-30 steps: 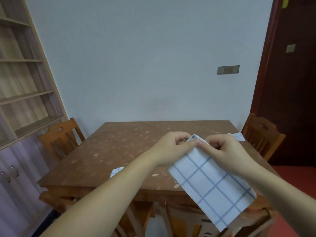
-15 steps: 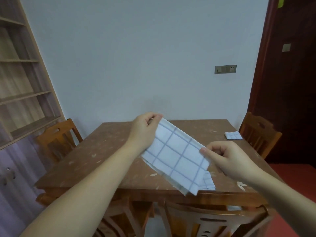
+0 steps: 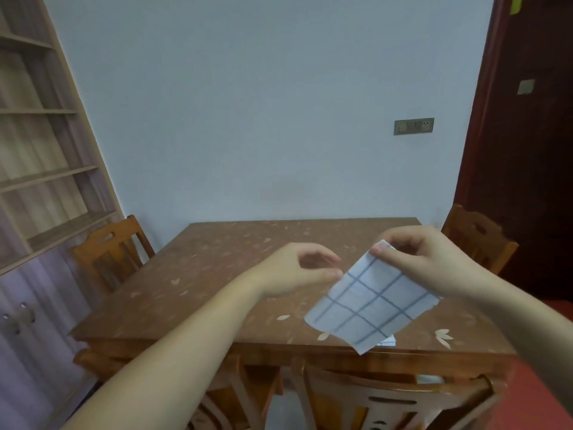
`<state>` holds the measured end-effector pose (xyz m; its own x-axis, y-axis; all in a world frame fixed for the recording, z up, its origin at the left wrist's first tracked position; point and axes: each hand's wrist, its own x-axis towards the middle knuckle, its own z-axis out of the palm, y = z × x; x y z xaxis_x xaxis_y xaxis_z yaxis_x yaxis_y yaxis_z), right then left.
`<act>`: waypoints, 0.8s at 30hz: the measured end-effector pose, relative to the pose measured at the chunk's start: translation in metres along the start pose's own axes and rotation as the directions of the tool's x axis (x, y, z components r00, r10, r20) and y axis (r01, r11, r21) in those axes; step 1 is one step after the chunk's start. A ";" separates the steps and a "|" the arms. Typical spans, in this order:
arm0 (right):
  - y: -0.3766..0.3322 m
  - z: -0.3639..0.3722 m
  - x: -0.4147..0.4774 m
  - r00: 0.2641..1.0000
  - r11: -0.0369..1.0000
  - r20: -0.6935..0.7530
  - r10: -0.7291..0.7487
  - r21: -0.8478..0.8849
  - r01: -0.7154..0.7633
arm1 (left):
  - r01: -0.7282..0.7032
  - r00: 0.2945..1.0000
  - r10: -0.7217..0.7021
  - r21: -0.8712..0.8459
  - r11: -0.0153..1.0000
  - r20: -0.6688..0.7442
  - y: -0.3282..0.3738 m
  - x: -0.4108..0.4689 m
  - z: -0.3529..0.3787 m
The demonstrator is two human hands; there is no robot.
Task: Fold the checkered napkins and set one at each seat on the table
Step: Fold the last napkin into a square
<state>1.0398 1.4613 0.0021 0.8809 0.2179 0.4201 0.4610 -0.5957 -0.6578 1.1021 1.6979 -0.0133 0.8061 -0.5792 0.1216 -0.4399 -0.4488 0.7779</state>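
Table (image 3: 217, 290): brown top, 1 chair (image 3: 387, 395) at near side. 1 checkered napkin (image 3: 372, 305) hangs tilted above the near right edge. Right hand (image 3: 412, 259) pinches its top corner. Left hand (image 3: 297, 271) sits just beside its left edge, fingers loosely apart, gripping nothing.

The folded white napkin (image 3: 372, 301) with blue checks hangs tilted above the tabletop (image 3: 217, 274). The right hand (image 3: 415, 259) pinches its top corner.
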 end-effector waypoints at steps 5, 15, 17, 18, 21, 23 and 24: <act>-0.011 0.001 0.008 0.999 0.997 0.033 0.032 0.072 -0.034 | 0.034 0.995 -0.024 -0.111 0.993 0.092 0.014 0.002 0.028; 0.003 -0.009 0.001 0.980 0.954 0.005 0.200 0.226 -0.196 | 0.076 0.993 -0.109 -0.450 0.890 -0.049 0.005 0.007 0.034; 0.002 -0.010 0.002 0.979 0.950 -0.032 0.203 0.249 -0.189 | 0.083 0.994 -0.108 -0.478 0.875 -0.026 0.005 0.007 0.037; 0.002 -0.010 0.003 0.979 0.951 -0.048 0.199 0.252 -0.181 | 0.080 0.994 -0.104 -0.484 0.871 -0.022 0.005 0.007 0.038; 0.003 -0.010 0.002 0.978 0.952 -0.092 0.186 0.263 -0.156 | 0.066 0.995 -0.096 -0.495 0.867 -0.036 0.004 0.009 0.041; 0.003 -0.010 -0.001 0.981 0.955 -0.095 0.171 0.261 -0.142 | 0.052 0.995 -0.089 -0.493 0.868 -0.053 0.005 0.009 0.041; 0.002 -0.010 -0.002 0.984 0.962 -0.078 0.159 0.236 -0.136 | 0.029 0.994 -0.077 -0.489 0.872 -0.078 0.008 0.009 0.041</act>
<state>1.0381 1.4518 0.0061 0.9318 0.0595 0.3580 0.3486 -0.4206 -0.8376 1.0900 1.6609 -0.0314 0.8659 -0.4882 0.1091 -0.1662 -0.0750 0.9832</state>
